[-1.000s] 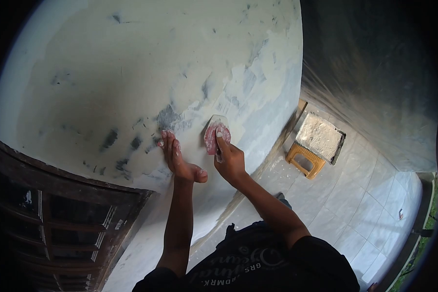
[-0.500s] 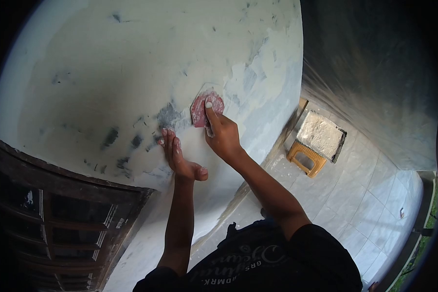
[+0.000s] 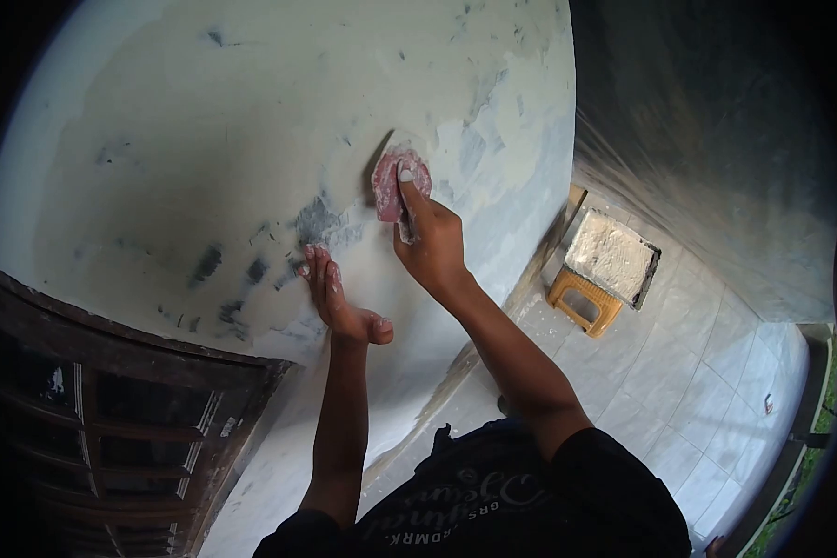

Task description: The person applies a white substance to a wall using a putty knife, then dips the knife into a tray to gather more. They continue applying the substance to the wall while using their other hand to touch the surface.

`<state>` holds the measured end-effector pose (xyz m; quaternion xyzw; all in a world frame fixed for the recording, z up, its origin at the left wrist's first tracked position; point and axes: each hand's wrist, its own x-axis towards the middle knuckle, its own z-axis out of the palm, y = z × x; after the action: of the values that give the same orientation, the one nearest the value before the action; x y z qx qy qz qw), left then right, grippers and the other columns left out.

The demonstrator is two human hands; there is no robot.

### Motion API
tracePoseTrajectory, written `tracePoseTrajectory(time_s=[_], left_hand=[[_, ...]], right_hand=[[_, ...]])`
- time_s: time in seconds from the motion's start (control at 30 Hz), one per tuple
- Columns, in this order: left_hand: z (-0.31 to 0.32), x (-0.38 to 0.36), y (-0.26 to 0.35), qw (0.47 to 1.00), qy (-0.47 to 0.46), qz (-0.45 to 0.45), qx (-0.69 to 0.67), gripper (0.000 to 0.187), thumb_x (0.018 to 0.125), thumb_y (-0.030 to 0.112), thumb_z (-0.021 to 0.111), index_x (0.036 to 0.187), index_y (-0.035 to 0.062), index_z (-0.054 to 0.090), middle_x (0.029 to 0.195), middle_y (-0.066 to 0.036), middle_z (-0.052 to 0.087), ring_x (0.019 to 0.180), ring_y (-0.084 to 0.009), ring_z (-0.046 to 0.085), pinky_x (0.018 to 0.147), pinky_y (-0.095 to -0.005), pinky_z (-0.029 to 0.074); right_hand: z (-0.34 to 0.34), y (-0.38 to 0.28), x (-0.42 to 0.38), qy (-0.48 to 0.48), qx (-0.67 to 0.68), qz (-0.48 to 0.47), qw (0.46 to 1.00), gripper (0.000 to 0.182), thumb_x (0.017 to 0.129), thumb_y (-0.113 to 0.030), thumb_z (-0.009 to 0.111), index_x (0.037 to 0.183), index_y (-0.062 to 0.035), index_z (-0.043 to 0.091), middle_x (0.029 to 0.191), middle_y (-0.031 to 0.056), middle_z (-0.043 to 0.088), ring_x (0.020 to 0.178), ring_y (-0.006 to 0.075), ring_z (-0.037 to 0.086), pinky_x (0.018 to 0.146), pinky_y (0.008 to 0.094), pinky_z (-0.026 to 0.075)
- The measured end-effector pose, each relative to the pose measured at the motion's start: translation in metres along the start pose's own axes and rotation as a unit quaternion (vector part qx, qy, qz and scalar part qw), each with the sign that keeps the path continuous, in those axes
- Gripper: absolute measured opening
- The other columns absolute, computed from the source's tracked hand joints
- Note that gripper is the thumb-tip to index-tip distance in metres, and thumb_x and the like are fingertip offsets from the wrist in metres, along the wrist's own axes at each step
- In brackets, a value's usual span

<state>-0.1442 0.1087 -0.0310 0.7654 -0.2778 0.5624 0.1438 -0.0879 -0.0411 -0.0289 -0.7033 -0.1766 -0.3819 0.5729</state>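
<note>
My right hand [image 3: 432, 244] grips a red putty scraper [image 3: 400, 181] smeared with white paste, thumb laid along its face. The scraper is tilted at the wall [image 3: 232, 139], and a dark shadow shows along its left edge. Lower and to the left, my left hand [image 3: 339, 302] has its fingers stretched out and its thumb apart, with white paste on the fingertips. It holds nothing and lies close against the wall, just below a grey bare patch [image 3: 318, 221]. Cream filler covers much of the wall, with several dark marks between.
A tray of white paste [image 3: 614, 256] rests on a yellow plastic stool [image 3: 586, 302] to the right, over pale floor tiles [image 3: 688, 381]. A dark wooden frame with glass panes [image 3: 149, 409] borders the wall at lower left. Plastic sheeting [image 3: 707, 167] hangs at upper right.
My right hand has shifted slightly, and the scraper has turned more edge-on, with a shadow now beside it. My left hand stays in nearly the same place on the wall.
</note>
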Motion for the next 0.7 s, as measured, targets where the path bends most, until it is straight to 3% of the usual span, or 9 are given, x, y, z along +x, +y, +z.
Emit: tracePoseTrajectory(time_s=[0.07,0.27,0.37,0.57,0.7], left_hand=[[-0.003,-0.002,-0.001,1.0,-0.009,0.004,-0.001,0.091,0.085,0.065,0.034,0.139,-0.0075,0.03,0.139,-0.032,0.039,0.132,-0.0484,0.034,0.112,-0.0574,0.014],[-0.001,-0.003,-0.001,1.0,-0.009,-0.003,0.0,0.092,0.085,0.066,0.034,0.14,-0.0073,0.029,0.139,-0.032,0.039,0.133,-0.0481,0.034,0.112,-0.0576,0.015],[-0.001,-0.003,-0.001,1.0,-0.007,-0.003,0.008,0.089,0.085,0.065,0.033,0.14,-0.0047,0.03,0.137,-0.033,0.042,0.13,-0.0495,0.037,0.112,-0.0573,0.015],[0.001,-0.001,-0.004,1.0,0.002,0.014,-0.005,0.088,0.085,0.064,0.034,0.14,-0.0046,0.03,0.137,-0.033,0.042,0.13,-0.05,0.037,0.112,-0.0571,0.015],[-0.001,0.0,-0.002,1.0,0.002,0.012,-0.006,0.087,0.084,0.062,0.036,0.14,-0.0044,0.031,0.137,-0.032,0.042,0.13,-0.0494,0.038,0.112,-0.057,0.016]], right_hand=[[0.012,0.007,-0.008,-0.067,-0.023,-0.082,0.994,0.066,0.067,0.006,0.066,0.129,0.0036,0.047,0.07,0.0134,0.057,0.061,0.0308,0.059,0.055,0.0375,0.048],[0.004,0.029,-0.118,-0.098,-0.026,-0.034,0.994,0.065,0.064,0.008,0.065,0.126,0.0019,0.049,0.073,0.0112,0.059,0.062,0.0293,0.061,0.056,0.0375,0.05],[-0.005,0.022,-0.109,-0.064,0.005,0.018,0.998,0.066,0.065,0.008,0.068,0.128,0.0019,0.047,0.076,0.0136,0.061,0.064,0.0317,0.062,0.058,0.0361,0.05],[-0.002,-0.001,-0.011,0.017,0.021,0.017,0.999,0.066,0.065,0.007,0.067,0.128,0.0023,0.046,0.075,0.015,0.06,0.064,0.0323,0.061,0.057,0.0364,0.05],[0.02,0.0,-0.043,-0.073,0.012,-0.059,0.995,0.064,0.064,0.006,0.065,0.126,0.0015,0.049,0.073,0.0133,0.058,0.064,0.032,0.059,0.057,0.0398,0.049]])
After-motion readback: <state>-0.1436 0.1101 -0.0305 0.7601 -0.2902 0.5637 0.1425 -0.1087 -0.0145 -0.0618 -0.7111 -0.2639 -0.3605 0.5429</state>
